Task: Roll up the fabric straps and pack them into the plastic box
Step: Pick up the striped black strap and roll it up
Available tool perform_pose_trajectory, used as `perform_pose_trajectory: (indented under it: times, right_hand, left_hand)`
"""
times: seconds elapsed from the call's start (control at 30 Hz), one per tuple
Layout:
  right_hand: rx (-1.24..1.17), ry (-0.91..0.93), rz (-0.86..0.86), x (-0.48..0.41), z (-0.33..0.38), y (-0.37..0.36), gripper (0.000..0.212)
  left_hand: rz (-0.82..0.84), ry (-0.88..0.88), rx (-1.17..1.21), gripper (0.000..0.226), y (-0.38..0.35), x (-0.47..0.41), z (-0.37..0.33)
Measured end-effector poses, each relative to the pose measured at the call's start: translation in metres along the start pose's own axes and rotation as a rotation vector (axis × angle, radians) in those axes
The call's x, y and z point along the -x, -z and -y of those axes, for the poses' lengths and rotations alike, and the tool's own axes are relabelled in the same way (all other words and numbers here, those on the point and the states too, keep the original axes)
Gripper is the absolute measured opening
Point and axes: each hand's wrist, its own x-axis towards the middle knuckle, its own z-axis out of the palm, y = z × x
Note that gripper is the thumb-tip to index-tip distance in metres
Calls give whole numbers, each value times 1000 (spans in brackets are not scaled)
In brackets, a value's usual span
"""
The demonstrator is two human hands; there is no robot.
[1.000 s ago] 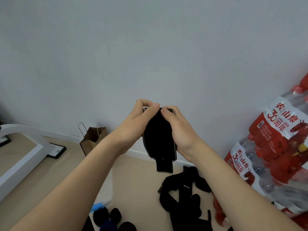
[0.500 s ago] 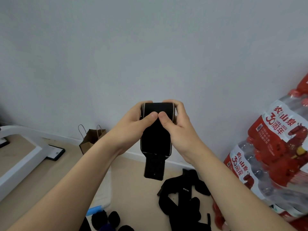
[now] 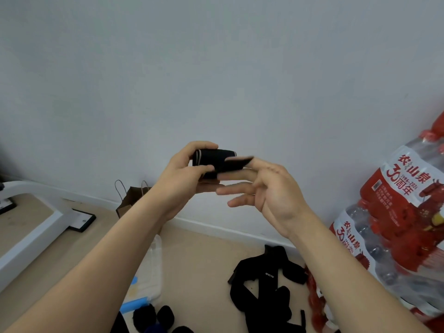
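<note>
Before the wall (image 3: pixel 216 68), my left hand (image 3: pixel 185 179) grips a rolled black strap (image 3: pixel 211 159).
My flat right hand (image 3: pixel 271 188) touches its tail (image 3: pixel 237 162); released, it could unroll.

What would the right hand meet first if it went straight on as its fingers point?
Most likely the left hand, gripping the strap roll; fingers of the right hand point at it, depth unclear.

Pale grey wall (image 3: pixel 216 68) meets beige floor (image 3: pixel 204 260) at white skirting (image 3: pixel 216 227).
</note>
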Motion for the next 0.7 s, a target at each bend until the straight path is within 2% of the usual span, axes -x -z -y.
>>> perform_pose_trajectory:
  times: [0.07,0.1,0.17,0.23,0.27,0.3,0.37,0.43,0.53,0.7]
  right_hand:
    - [53,39,33,2,-1,4,70]
    - [138,92,-2,1,-2,5,62]
    - [343,194,-127,0,-6,5,33]
    - [476,221,-270,-3,-11,6,8]
    - [533,233,-325,-4,-13,7,7]
    - [596,253,-377,-5,-16,8,21]
    - [681,270,-444,-8,-17,10,45]
    - [718,245,-471,-11,-19,11,48]
    - [567,94,-416,-14,-21,9,22]
    - [40,-250,-235,-17,-23,-1,29]
  left_hand:
    - [24,61,73,47,0,0,-2]
    - [33,88,75,44,0,0,-3]
    - [81,115,20,34,-2,0,-3]
    - [165,108,-79,42,-4,1,0]
    - [196,95,-138,50,-6,1,2]
    - [214,72,-192,53,-7,2,4]
    - [224,20,-280,42,-11,3,5]
    - [206,6,-314,30,-15,4,7]
    - [150,-33,-331,18,-25,6,12]
    - [114,-176,-453,25,-29,8,12]
